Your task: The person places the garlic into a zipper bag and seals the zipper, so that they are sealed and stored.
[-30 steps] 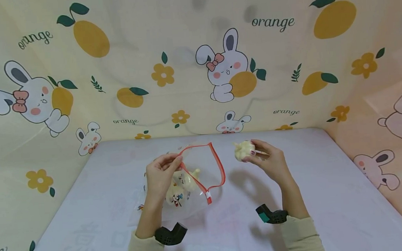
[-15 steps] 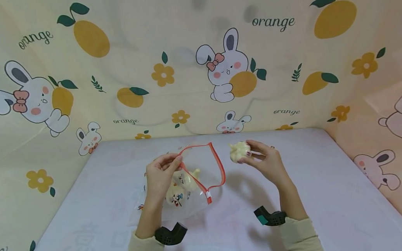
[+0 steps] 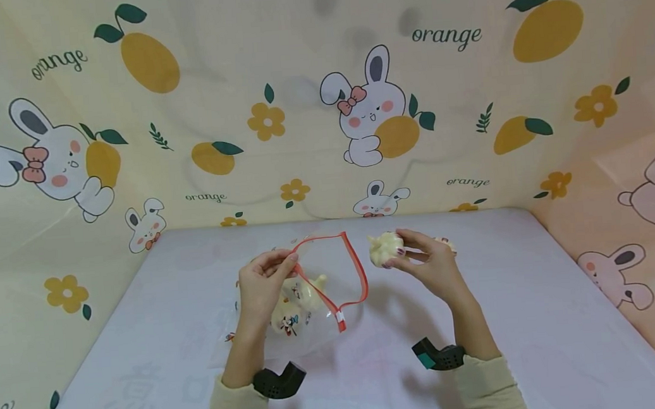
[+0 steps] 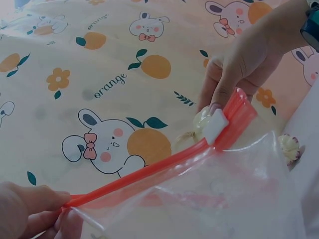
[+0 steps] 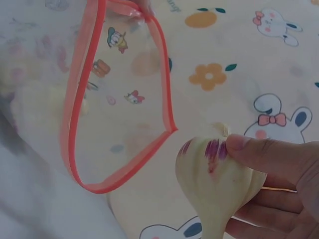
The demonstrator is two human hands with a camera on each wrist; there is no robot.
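My left hand (image 3: 260, 288) pinches the red zip edge of a clear, cartoon-printed zip bag (image 3: 362, 278), whose mouth gapes toward the right. Inside, through the plastic, show pale garlic bulbs (image 3: 287, 315). A white slider (image 4: 215, 127) sits at one end of the zip. Between thumb and fingers, my right hand (image 3: 436, 266) holds a garlic bulb (image 5: 214, 174) in the air, just right of the bag's mouth. Purple streaks mark the bulb, and its stem points down in the right wrist view.
Another garlic bulb (image 4: 289, 148) lies on the white table (image 3: 541, 316), mostly hidden behind my right hand in the head view. A cloth (image 3: 298, 105) printed with rabbits and oranges hangs behind the table and along its sides.
My right hand has moved left with the garlic bulb, closer to the bag's mouth. The bulb behind that hand has come partly into sight. My left hand and the bag stay in place.
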